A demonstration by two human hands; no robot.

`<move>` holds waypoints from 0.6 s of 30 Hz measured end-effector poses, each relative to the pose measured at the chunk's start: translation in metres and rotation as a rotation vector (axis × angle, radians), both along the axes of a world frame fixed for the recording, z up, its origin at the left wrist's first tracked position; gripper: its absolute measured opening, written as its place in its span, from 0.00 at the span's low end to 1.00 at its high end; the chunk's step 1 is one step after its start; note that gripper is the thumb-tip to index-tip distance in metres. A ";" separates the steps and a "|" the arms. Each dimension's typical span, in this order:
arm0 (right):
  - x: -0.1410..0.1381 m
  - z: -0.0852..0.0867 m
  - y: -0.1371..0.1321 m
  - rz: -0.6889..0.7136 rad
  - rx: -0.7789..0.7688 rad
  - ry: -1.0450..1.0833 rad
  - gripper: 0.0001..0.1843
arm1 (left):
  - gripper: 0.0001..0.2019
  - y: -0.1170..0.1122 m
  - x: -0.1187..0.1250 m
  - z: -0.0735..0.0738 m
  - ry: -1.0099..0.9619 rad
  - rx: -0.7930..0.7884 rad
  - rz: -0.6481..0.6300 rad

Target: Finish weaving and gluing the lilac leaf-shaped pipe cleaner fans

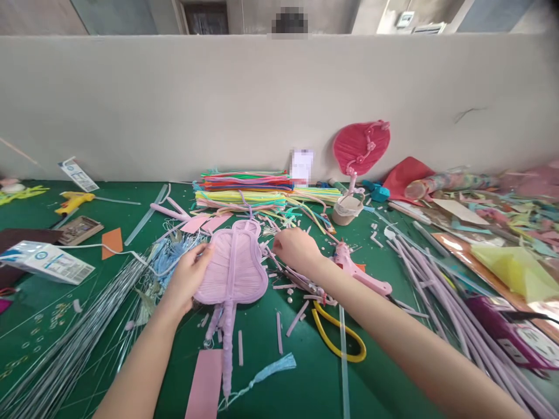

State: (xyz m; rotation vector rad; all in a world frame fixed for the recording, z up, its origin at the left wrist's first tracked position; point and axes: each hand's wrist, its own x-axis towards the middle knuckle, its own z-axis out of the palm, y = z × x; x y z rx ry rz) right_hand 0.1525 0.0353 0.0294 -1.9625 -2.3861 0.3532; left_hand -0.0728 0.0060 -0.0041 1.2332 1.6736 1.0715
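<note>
Lilac fan (247, 265), one, in left fingers (201, 256)

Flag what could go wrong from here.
1. The right forearm passes close to the pink glue gun; a sideways move might knock it. If hot, it could burn; heat can't be seen.
2. The left hand grips the lilac fan only at its left edge, so a push from the other side might twist it.
3. The blue tassel lies by the handle's tip; its cord could snag if the fan shifts.
</note>
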 end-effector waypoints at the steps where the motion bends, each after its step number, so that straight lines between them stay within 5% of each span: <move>1: -0.001 -0.001 0.003 -0.003 -0.009 0.009 0.10 | 0.28 0.000 -0.001 0.000 -0.002 0.000 0.008; 10: -0.002 -0.021 0.019 0.016 -0.047 0.064 0.09 | 0.20 -0.002 0.008 -0.004 0.022 0.011 0.026; 18: 0.012 0.009 0.039 -0.006 0.049 0.082 0.11 | 0.21 -0.006 0.018 -0.009 0.098 0.034 -0.113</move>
